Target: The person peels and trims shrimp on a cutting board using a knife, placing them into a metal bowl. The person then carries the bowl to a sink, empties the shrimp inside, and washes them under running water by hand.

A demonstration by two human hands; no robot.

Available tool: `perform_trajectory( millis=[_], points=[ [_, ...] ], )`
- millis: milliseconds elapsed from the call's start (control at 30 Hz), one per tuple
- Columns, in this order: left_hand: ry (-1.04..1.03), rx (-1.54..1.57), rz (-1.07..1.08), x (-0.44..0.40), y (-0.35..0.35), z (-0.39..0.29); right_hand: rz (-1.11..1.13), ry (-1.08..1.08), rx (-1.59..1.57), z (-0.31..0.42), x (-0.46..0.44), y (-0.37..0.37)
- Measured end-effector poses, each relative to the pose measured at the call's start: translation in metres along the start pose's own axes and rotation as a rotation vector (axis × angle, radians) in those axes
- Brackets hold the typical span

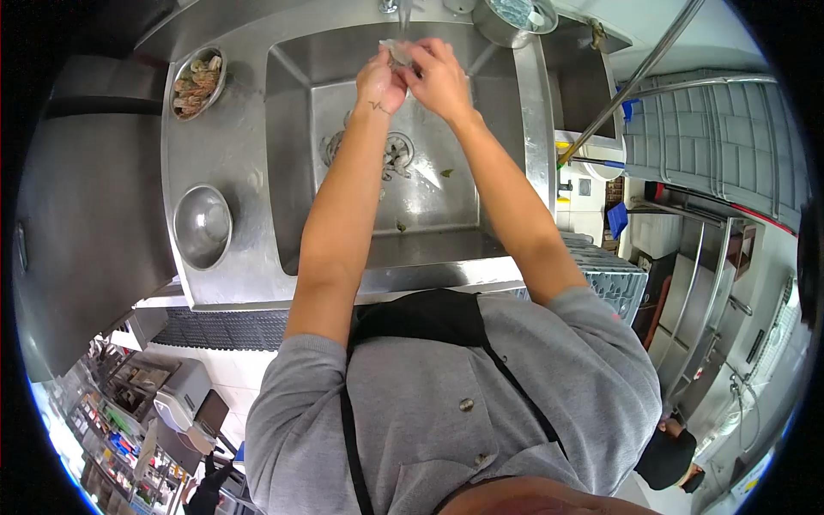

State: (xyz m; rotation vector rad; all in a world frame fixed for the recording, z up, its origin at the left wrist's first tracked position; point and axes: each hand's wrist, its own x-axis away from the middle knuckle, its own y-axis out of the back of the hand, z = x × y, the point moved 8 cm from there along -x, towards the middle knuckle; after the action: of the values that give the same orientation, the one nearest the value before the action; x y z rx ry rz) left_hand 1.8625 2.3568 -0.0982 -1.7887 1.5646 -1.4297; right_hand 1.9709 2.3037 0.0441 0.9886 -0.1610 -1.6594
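Note:
Both my hands are raised at the far end of a steel sink [287, 154], just below the faucet [404, 15]. My left hand [380, 82] is closed around a pale, translucent shrimp [396, 51]. The fingers of my right hand [438, 79] are bent and pinch at the same shrimp from the right side. Under my forearms, several grey shrimp [397, 154] lie around the drain area on the sink floor. Part of that pile is hidden behind my left forearm. Small green-brown scraps [446, 172] stick to the sink bottom.
On the left counter stand a metal bowl of brownish shrimp pieces [197, 83] and a second metal bowl [203, 227]. A metal pot [513, 21] sits at the sink's far right corner. A slanted metal pole [635, 77] and grey plastic crate [605, 270] are on the right. Another person [668, 455] is behind.

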Motion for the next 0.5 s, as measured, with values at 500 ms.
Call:
perform_trajectory(
  millis=[500],
  points=[
    [-0.101, 0.029, -0.078, 0.005, -0.002, -0.028, 0.020, -0.137, -0.111, -0.026, -0.002, -0.011]
  ],
)
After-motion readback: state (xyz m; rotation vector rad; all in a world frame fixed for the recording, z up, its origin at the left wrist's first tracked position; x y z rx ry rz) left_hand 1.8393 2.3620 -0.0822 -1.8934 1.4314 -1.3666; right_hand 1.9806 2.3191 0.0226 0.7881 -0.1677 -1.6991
